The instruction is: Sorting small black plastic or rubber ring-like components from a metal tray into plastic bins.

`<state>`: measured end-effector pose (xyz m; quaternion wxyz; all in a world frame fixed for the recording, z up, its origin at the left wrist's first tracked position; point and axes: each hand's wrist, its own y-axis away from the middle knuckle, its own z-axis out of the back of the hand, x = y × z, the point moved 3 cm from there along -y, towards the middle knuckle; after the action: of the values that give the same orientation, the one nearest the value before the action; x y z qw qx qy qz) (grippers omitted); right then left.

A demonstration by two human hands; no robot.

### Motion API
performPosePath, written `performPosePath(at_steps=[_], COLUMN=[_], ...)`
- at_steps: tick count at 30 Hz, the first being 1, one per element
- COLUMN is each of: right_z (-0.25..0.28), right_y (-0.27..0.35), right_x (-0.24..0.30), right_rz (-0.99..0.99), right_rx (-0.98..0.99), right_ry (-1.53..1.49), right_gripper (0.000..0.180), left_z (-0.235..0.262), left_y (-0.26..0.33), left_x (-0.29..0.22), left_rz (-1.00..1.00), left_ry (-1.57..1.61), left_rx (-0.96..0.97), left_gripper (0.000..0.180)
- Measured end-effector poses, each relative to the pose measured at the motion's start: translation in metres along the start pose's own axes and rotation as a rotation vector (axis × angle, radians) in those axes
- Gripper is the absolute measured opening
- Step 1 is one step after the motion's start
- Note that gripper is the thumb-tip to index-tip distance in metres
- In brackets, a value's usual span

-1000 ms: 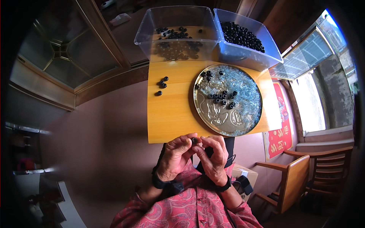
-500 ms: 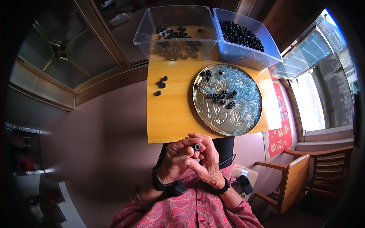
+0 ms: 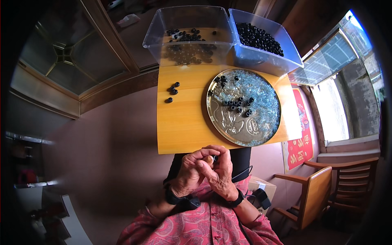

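Observation:
My left hand (image 3: 188, 170) and my right hand (image 3: 220, 174) are closed together just off the table's near edge. A small black hollow cylindrical piece (image 3: 215, 158) is pinched between the fingers of both hands; only its edge shows, the rest being covered. My thumbs cross close to it. Ahead stands a round shiny metal tray (image 3: 222, 125) with an embossed bottom. Many tiny clear bluish bits (image 3: 265, 98) are spread over its far and right parts. Several more black pieces (image 3: 233, 104) lie in the tray, grouped in the middle and at the upper left.
The wooden table (image 3: 179, 126) also bears several loose black pieces (image 3: 174, 92) at its left. Behind the tray stand two clear plastic bins: the left bin (image 3: 192, 14) holds some black parts, the right bin (image 3: 269, 63) many. A wooden chair (image 3: 316, 196) is at the right.
My fingers have closed in around the black piece, which has shifted slightly right and is now mostly covered. My right thumb has moved up toward the left fingers. The tray and bins stayed put.

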<state>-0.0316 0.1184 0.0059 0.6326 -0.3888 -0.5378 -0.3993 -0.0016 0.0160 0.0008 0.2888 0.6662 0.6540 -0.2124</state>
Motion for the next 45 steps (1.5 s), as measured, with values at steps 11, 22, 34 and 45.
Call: performPosePath(at_steps=[11,22,34,45], right_z=[0.013,0.029,0.035,0.039], right_y=[-0.015,-0.018,-0.012,-0.01], right_x=[0.011,0.001,-0.001,0.0], right_rz=[0.397,0.122,0.154,0.261], right_rx=[-0.102,0.062,0.049,0.041], right_ry=[0.33,-0.218,-0.031,0.117], right_gripper=[0.049,0.022,0.024,0.024], left_z=[0.018,0.021,0.029,0.034], left_y=[-0.011,-0.004,-0.007,-0.006], left_x=[0.006,0.001,0.009,0.016], left_rz=[-0.038,0.159,0.229,0.275], left_ry=[0.086,0.212,0.219,0.137], left_rx=[-0.068,-0.017,0.018,-0.004], left_gripper=[0.028,0.02,0.022,0.03])
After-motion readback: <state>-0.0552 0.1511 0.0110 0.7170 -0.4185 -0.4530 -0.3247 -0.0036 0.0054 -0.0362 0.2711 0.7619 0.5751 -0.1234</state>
